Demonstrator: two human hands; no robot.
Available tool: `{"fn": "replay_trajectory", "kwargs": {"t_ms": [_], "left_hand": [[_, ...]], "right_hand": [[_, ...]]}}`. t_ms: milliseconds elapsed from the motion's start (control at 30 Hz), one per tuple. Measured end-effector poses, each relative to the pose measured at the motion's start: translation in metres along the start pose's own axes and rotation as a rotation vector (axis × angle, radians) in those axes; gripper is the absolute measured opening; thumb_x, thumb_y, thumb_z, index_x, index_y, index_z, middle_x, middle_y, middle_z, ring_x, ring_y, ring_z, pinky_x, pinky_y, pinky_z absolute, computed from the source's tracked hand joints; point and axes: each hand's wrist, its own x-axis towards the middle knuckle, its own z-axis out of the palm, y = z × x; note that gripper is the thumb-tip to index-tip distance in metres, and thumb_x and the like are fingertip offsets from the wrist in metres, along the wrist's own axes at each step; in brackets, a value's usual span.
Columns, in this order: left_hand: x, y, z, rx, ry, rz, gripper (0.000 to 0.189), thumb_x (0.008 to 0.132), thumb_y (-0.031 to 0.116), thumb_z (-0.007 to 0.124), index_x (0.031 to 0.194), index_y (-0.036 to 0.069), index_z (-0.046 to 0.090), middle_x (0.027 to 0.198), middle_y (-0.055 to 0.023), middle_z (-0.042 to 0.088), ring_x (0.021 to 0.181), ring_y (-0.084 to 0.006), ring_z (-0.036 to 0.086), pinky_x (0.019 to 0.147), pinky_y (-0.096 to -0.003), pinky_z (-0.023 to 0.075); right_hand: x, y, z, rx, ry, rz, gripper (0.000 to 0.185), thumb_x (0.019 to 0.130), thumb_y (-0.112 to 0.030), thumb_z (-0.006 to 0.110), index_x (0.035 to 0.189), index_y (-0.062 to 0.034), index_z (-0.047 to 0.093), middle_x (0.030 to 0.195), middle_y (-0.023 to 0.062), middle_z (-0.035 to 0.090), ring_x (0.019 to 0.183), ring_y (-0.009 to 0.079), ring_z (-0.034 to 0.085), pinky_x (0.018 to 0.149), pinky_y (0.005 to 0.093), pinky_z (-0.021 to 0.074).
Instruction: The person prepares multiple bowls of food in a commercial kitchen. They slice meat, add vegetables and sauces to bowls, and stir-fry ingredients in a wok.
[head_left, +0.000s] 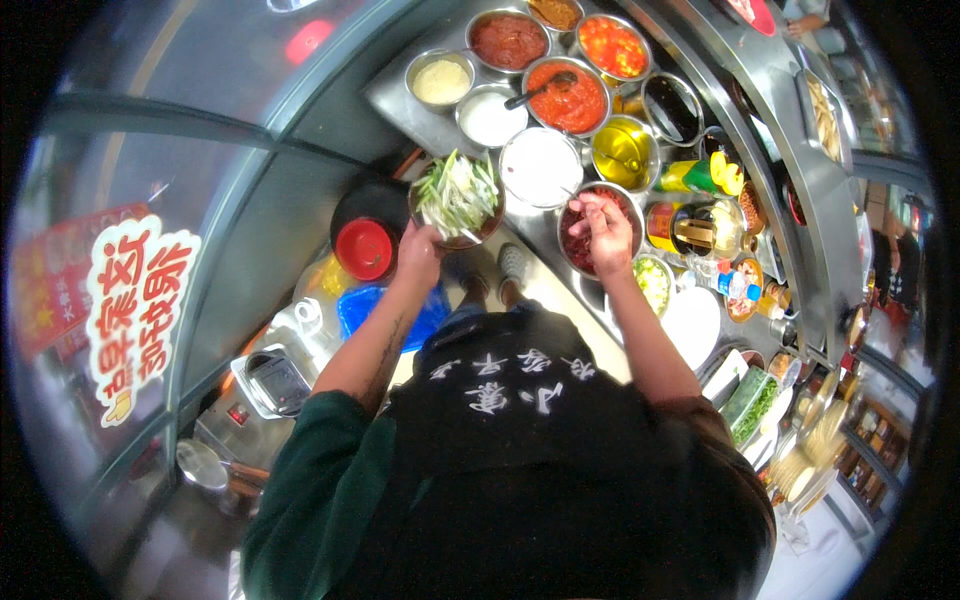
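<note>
My left hand grips the near rim of a bowl of shredded green and white vegetable, perhaps scallion, held out over the floor left of the steel counter. My right hand is over a steel bowl of dark red food, its fingers bent near the bowl's middle; whether they pinch anything cannot be told. Just left of that bowl is a steel bowl of white powder or grains. Behind it stand a pot of red sauce with a black ladle and a pot of yellow oil.
More steel pots, one with chopped red peppers, fill the counter's back. Bottles, a chopped green vegetable bowl and a white plate lie to the right. At left are a red bowl, a blue tray and glass panels.
</note>
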Motion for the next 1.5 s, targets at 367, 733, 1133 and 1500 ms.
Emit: {"fn": "replay_trajectory", "kwargs": {"t_ms": [367,733,1133,1500], "left_hand": [[-0.006,0.021,0.01,0.017,0.008,-0.032,0.067,0.077,-0.006,0.043,0.144,0.003,0.041,0.131,-0.0179,0.059,0.115,-0.0343,0.063,0.095,-0.0473,0.0561],[0.026,0.067,0.014,-0.014,0.098,0.074,0.057,0.081,-0.006,0.044,0.138,-0.001,0.043,0.132,-0.0196,0.058,0.116,-0.0372,0.062,0.091,-0.0495,0.0584],[0.049,0.09,0.011,-0.062,0.18,0.071,0.062,0.083,-0.007,0.042,0.144,0.001,0.036,0.137,-0.0207,0.054,0.122,-0.04,0.058,0.098,-0.0567,0.0557],[0.037,0.074,0.007,-0.062,0.126,0.085,0.059,0.08,-0.006,0.045,0.138,-0.002,0.04,0.131,-0.0214,0.056,0.119,-0.0398,0.059,0.101,-0.0561,0.0531]], "right_hand": [[0.004,-0.046,0.061,0.111,-0.149,-0.108,0.025,0.105,-0.014,0.053,0.118,0.0049,0.062,0.106,0.0151,0.072,0.071,0.0129,0.062,0.07,0.0263,0.0551],[0.142,-0.029,0.208,-0.122,-0.117,0.071,0.028,0.104,-0.018,0.05,0.123,0.0001,0.06,0.11,0.0124,0.071,0.068,0.0172,0.068,0.062,0.0275,0.0543],[0.107,-0.042,0.18,0.479,0.005,0.205,0.027,0.102,-0.013,0.051,0.124,0.0027,0.054,0.113,0.0233,0.069,0.07,0.021,0.065,0.07,0.0342,0.0548],[0.015,-0.042,0.072,-0.088,-0.073,-0.341,0.02,0.105,-0.008,0.049,0.117,0.0031,0.061,0.107,0.0132,0.07,0.075,0.0137,0.062,0.074,0.0271,0.0527]]}}
